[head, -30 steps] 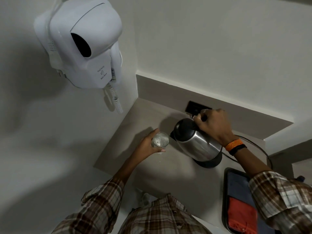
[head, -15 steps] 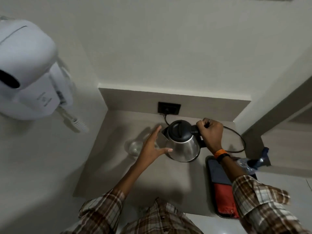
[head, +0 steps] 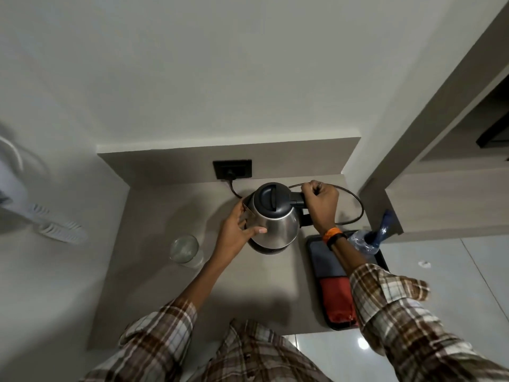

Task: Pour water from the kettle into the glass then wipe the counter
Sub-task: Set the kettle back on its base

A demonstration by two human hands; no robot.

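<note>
Right hand [head: 321,206] grip clenched on kettle [head: 275,220] handle, left hand [head: 237,234] open against its side, glass [head: 185,250] left, apart

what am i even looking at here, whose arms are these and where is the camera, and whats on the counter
There is no machine here. A person wears a wide-angle camera on their head, which looks down at their own two arms in plaid sleeves. That is why the walls look bent.

The right hand grips the black handle of a steel kettle. The left hand is pressed against the kettle's side near the spout. The kettle stands upright on the grey counter, its cord running to a wall socket.

To the left, apart from the kettle, stands a glass with water in it; nobody holds it. To the right lies a black tray with blue and red things and a plastic bottle.
</note>
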